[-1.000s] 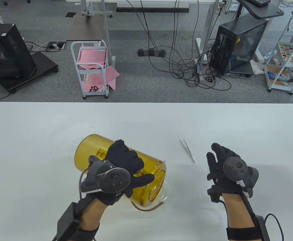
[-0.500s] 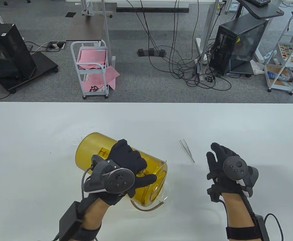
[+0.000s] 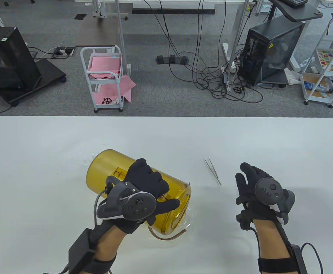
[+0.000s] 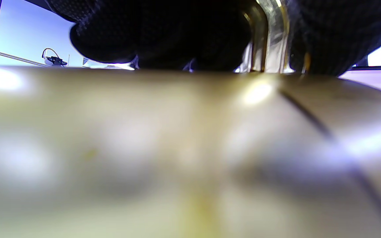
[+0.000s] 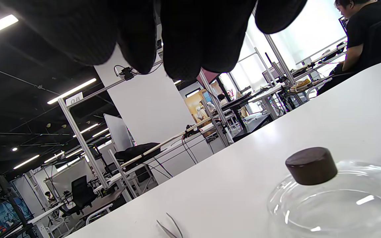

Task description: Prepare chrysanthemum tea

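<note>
My left hand (image 3: 152,191) grips the handle of a yellow translucent pitcher (image 3: 112,168). The pitcher is tipped over, its mouth down over a clear glass teapot (image 3: 188,218) with a brown curved handle (image 3: 169,237). In the left wrist view the pitcher's blurred body (image 4: 177,148) fills the frame and my fingers (image 4: 164,36) curl round its handle (image 4: 266,33). My right hand (image 3: 248,182) hovers to the right, fingers spread, holding nothing. Below it, the right wrist view shows a glass lid (image 5: 336,201) with a dark knob (image 5: 311,170) lying on the table.
Thin metal tweezers (image 3: 212,170) lie on the white table (image 3: 40,159) between the hands, also seen as tweezers (image 5: 169,228) in the right wrist view. Beyond the far edge stand a white cart (image 3: 105,77), cables and a computer case (image 3: 272,48).
My left hand has shifted slightly right and the pitcher's base has risen a little, tipping it further. The right hand has stayed put.
</note>
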Demonstrator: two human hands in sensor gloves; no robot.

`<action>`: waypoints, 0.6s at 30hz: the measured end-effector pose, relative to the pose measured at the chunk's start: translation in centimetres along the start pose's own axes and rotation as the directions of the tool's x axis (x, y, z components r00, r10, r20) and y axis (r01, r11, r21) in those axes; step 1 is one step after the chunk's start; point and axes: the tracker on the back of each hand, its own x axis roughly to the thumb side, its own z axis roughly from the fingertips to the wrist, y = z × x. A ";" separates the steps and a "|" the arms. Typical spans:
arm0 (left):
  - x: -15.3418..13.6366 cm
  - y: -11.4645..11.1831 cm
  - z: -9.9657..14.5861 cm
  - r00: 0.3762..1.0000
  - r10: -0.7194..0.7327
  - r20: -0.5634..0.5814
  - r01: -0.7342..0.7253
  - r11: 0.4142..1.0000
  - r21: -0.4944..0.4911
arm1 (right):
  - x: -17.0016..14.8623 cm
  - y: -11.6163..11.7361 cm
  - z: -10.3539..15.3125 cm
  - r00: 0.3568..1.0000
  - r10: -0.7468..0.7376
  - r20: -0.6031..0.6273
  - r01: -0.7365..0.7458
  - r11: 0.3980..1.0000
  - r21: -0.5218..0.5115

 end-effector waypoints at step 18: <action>0.0 0.0 -0.2 1.000 0.004 -0.008 -0.004 1.000 -0.009 | -0.1 -0.1 -0.2 1.000 0.002 0.028 -0.003 1.000 0.024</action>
